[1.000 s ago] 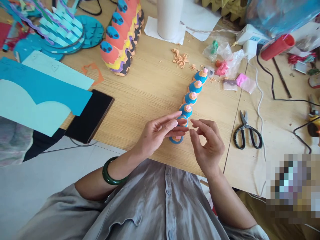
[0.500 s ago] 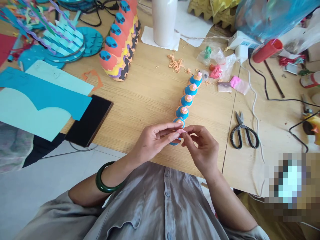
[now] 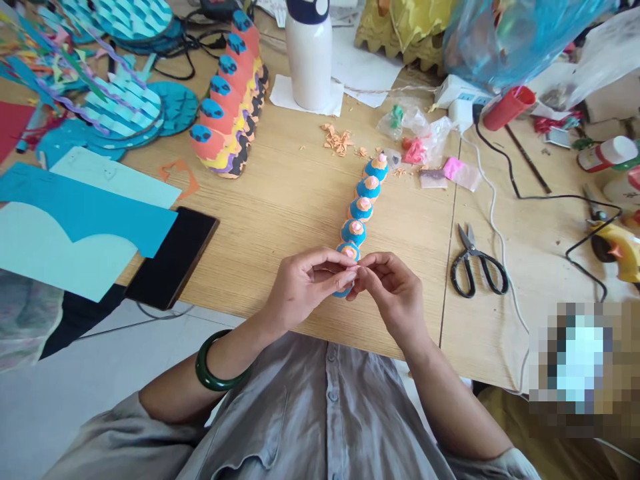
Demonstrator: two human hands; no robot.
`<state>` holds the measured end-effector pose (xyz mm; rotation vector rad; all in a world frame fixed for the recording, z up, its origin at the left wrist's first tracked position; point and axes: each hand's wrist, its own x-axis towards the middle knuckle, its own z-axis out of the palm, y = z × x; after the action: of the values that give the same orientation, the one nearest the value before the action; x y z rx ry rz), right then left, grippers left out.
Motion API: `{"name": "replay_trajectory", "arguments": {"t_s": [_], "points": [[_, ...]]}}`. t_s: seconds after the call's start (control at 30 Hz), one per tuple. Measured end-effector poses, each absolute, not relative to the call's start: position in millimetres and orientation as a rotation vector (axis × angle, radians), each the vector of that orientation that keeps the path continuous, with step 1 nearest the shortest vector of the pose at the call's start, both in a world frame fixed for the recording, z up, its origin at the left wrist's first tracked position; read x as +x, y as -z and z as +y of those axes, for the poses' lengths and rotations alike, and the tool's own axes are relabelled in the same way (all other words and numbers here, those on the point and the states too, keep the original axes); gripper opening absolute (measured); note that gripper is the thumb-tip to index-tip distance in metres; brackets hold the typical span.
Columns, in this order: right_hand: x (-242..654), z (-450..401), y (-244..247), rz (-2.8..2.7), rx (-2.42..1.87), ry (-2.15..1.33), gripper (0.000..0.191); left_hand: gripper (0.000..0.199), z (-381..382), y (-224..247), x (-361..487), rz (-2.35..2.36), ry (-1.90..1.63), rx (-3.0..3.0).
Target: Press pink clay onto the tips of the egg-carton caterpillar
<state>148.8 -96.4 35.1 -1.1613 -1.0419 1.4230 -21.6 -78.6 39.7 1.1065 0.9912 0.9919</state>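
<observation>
A row of blue rounded bumps, ringed in orange and topped with pink dabs, runs from the table's middle toward its front edge. Over its near end, my left hand and my right hand meet at the fingertips. Both hands pinch a small piece of pink clay between thumbs and fingers. The piece is mostly covered by the fingers. My hands hide part of the nearest bumps.
Black scissors lie at the right beside a white cable. A phone and blue paper are on the left. Behind stand a white bottle and an orange bumpy model. Orange shavings and clay bags lie farther back.
The view has shifted, so the table things appear farther left. My fingertips have drawn closer together, and less of the pink piece shows between them.
</observation>
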Motion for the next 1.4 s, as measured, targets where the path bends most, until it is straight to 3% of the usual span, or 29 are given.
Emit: {"name": "replay_trajectory", "arguments": {"t_s": [0.17,0.3,0.6,0.93,1.17,1.4], "points": [[152,-86,-29,-0.995,-1.154,-1.51,0.033,0.013,-77,-43,-21,1.047,-1.051,1.27],[163,-70,-20,-1.0,-1.281,-1.223,0.028,0.017,-72,-40,-24,1.106,-1.138,1.086],[162,-38,-12,-1.268,-1.331,-1.029,0.007,0.022,-53,-24,-30,1.055,-1.111,0.678],[159,-25,-8,-1.771,-1.378,-0.498,0.008,0.026,-48,-13,-31,1.049,-1.026,0.643],[161,-36,-4,-2.018,-1.3,-0.157,0.019,0.027,-47,-12,-32,1.043,-1.04,0.603],[167,-50,5,-2.116,-1.226,-0.019,0.054,0.037,-46,-16,-33,1.028,-1.059,0.585]]}}
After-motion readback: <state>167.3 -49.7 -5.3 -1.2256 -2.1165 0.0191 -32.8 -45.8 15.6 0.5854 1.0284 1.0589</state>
